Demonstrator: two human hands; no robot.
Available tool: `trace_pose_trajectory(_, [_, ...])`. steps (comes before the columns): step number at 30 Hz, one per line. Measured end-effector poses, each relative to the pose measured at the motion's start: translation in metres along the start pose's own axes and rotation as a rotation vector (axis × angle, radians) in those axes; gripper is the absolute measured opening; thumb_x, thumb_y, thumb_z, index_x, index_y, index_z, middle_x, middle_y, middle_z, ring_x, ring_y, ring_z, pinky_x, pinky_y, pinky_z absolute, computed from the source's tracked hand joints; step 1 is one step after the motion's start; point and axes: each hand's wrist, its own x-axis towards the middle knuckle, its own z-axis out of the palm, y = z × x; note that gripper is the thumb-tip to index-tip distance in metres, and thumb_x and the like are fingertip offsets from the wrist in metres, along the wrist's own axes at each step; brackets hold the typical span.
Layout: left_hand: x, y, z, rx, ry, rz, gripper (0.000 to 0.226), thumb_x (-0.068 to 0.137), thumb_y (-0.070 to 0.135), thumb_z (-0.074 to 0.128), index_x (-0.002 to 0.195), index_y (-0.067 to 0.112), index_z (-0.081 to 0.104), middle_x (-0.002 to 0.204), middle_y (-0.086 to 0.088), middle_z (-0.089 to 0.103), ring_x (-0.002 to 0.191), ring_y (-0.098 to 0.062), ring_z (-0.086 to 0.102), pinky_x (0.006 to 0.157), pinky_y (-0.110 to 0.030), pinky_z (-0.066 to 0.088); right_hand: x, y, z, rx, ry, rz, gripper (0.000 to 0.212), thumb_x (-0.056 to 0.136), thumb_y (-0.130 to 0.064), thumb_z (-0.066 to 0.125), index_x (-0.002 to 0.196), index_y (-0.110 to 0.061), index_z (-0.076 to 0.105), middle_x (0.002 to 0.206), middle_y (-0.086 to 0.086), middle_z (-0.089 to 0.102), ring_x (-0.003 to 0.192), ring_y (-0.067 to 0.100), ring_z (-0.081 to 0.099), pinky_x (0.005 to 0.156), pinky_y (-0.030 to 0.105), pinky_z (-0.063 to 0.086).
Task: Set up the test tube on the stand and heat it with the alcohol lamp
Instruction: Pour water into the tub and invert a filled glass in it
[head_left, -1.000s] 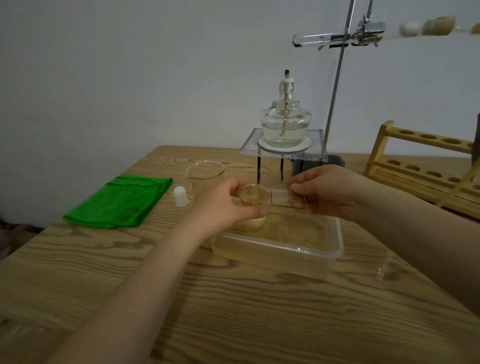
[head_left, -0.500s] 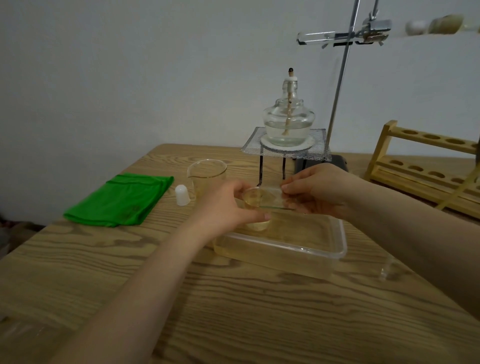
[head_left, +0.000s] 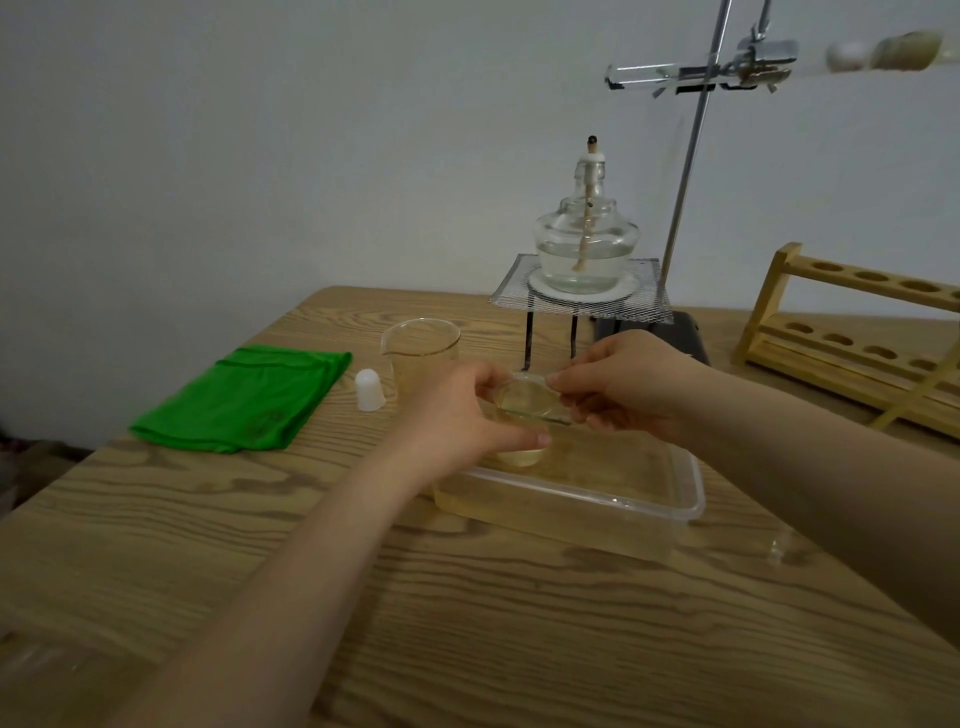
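Since a second ago I've slid the glass plate (head_left: 540, 410) flat across the small jar (head_left: 522, 415), sealing its mouth over the water tray (head_left: 675, 499). My left hand (head_left: 462, 410) grips the jar; my right hand (head_left: 623, 384) pinches the plate. The test tube (head_left: 654, 75) sits clamped at one o'clock, above the unlit alcohol lamp (head_left: 584, 244). No readable writing.

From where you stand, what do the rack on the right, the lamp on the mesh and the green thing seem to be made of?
The rack looks like pale, unvarnished wood: visible grain and drilled holes. The lamp appears to be clear glossy glass: you see the liquid and wick through it. The mesh under it seems to be grey woven metal wire. The green thing is probably soft matte cloth, judging by its folds.
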Motion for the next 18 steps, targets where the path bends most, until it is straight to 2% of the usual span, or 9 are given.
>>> trace_pose_trajectory(4, [-0.001, 0.001, -0.001, -0.019, -0.010, -0.011, 0.049, 0.052, 0.044, 0.086, 0.089, 0.039, 0.055, 0.089, 0.018, 0.060, 0.086, 0.002, 0.056, 0.074, -0.021, 0.045, 0.000, -0.001, 0.004, -0.036, 0.019, -0.008, 0.015, 0.080, -0.014, 0.074, 0.086, -0.002, 0.067, 0.061, 0.008, 0.059, 0.049, 0.015, 0.054, 0.045, 0.023, 0.045])
trace_pose_trajectory(11, [-0.001, 0.001, -0.002, -0.048, -0.006, -0.037, 0.059, 0.051, 0.040, 0.088, 0.100, 0.032, 0.056, 0.089, 0.019, 0.059, 0.084, 0.004, 0.055, 0.065, -0.014, 0.038, 0.003, -0.001, 0.011, -0.056, 0.035, -0.004, 0.027, 0.080, -0.019, 0.074, 0.097, 0.002, 0.067, 0.065, 0.009, 0.059, 0.052, 0.016, 0.058, 0.046, 0.025, 0.046])
trace_pose_trajectory(14, [-0.002, 0.000, -0.002, -0.058, 0.007, -0.037, 0.059, 0.052, 0.038, 0.088, 0.101, 0.031, 0.056, 0.090, 0.019, 0.060, 0.084, 0.005, 0.055, 0.065, -0.014, 0.038, 0.003, -0.002, 0.013, -0.036, 0.024, 0.011, 0.029, 0.081, -0.019, 0.073, 0.099, 0.002, 0.065, 0.068, 0.011, 0.061, 0.043, 0.013, 0.057, 0.044, 0.023, 0.046])
trace_pose_trajectory(16, [-0.001, 0.001, -0.001, -0.076, 0.011, -0.046, 0.058, 0.051, 0.037, 0.089, 0.099, 0.031, 0.056, 0.089, 0.019, 0.060, 0.083, 0.005, 0.056, 0.065, -0.014, 0.039, 0.003, -0.002, 0.013, -0.029, 0.015, 0.016, 0.026, 0.082, -0.018, 0.071, 0.099, 0.001, 0.066, 0.072, 0.013, 0.064, 0.047, 0.014, 0.060, 0.051, 0.025, 0.050])
trace_pose_trajectory(18, [-0.001, 0.001, -0.001, -0.102, 0.018, -0.050, 0.058, 0.050, 0.034, 0.090, 0.097, 0.030, 0.056, 0.088, 0.018, 0.060, 0.081, 0.006, 0.055, 0.063, -0.012, 0.038, 0.004, -0.002, 0.014, -0.020, 0.010, 0.021, 0.023, 0.083, -0.016, 0.069, 0.098, 0.002, 0.066, 0.078, 0.015, 0.068, 0.060, 0.022, 0.064, 0.063, 0.033, 0.051])
